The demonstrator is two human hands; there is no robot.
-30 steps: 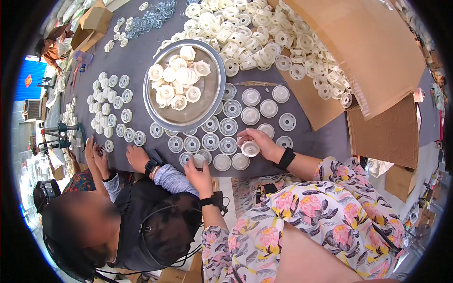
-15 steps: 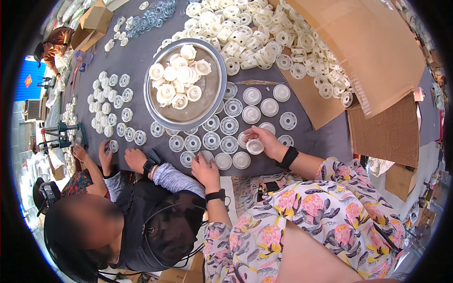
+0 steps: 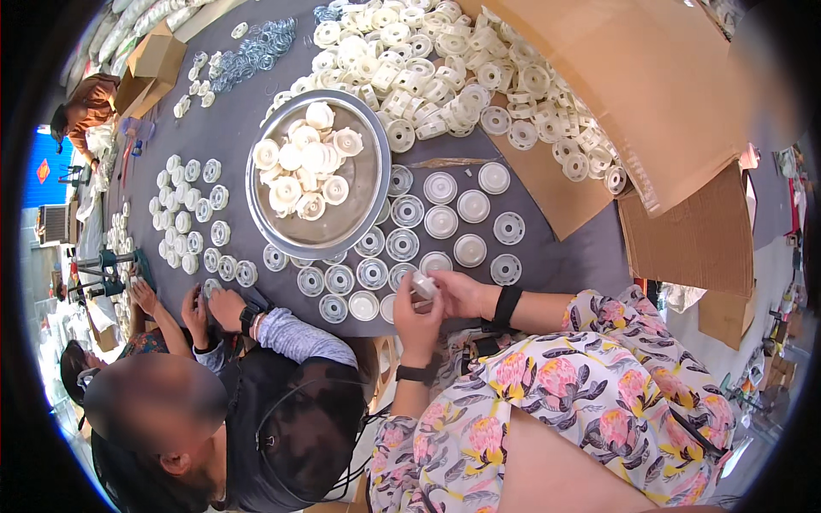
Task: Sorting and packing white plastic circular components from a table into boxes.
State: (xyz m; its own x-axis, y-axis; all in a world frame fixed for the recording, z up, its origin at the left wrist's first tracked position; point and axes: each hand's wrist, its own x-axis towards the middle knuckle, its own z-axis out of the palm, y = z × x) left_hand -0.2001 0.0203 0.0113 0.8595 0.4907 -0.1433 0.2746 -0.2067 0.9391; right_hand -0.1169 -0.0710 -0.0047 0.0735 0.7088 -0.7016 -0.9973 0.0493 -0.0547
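My left hand [image 3: 419,327] and my right hand [image 3: 463,295] meet above the table's near edge. Between their closed fingers is a small white round plastic part [image 3: 422,285], tilted on its side and partly covered by the fingertips. Just beyond and to the left lie rows of white plastic discs, some plain like this white disc [image 3: 440,222], others with a grey ring like this ringed disc [image 3: 402,244]. Past them a round metal tray [image 3: 253,203] carries a heap of cream flanged parts [image 3: 310,158].
A big pile of cream plastic wheels [image 3: 410,73] covers the far side, beside large cardboard sheets [image 3: 624,94] on the right. Metal rings [image 3: 256,56] lie far left. A co-worker's hands [image 3: 215,309] handle a disc close by on my left, near assembled wheels [image 3: 181,205].
My left hand has lifted off the discs and moved right to meet my right hand. The white part has been drawn inward and turned on its side. The whole view has shifted slightly.
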